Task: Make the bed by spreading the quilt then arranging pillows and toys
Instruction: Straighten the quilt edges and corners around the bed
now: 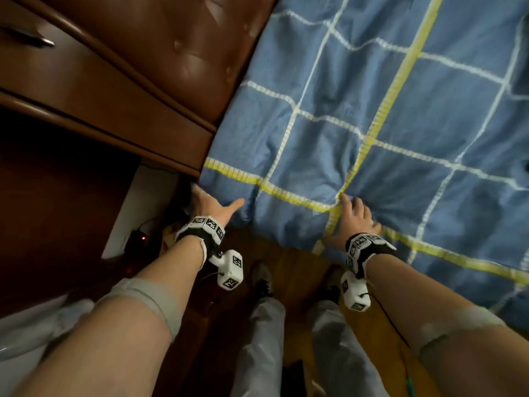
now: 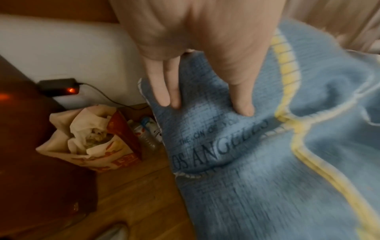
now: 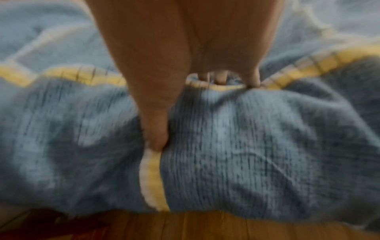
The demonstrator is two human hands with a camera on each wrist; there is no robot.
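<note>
A blue quilt [image 1: 400, 110] with white and yellow grid lines lies spread over the bed and hangs over the near edge. My left hand [image 1: 213, 206] is at the quilt's corner beside the headboard. In the left wrist view its straight fingers [image 2: 164, 97] and thumb press flat on the quilt corner [image 2: 205, 146], which is printed with letters. My right hand [image 1: 356, 216] is on the quilt's edge where two yellow stripes cross. In the blurred right wrist view the right hand [image 3: 189, 112] grips a bunched fold of the quilt [image 3: 246, 146] between thumb and curled fingers. No pillows or toys are in view.
A brown padded headboard [image 1: 186, 47] and a dark wooden nightstand [image 1: 86, 90] stand left of the bed. On the wooden floor [image 2: 133, 203] between them sit a bag stuffed with paper [image 2: 92, 138], plastic bottles [image 2: 146, 133] and a charger with a red light [image 2: 59, 87]. My feet [image 1: 262, 279] stand close to the bed.
</note>
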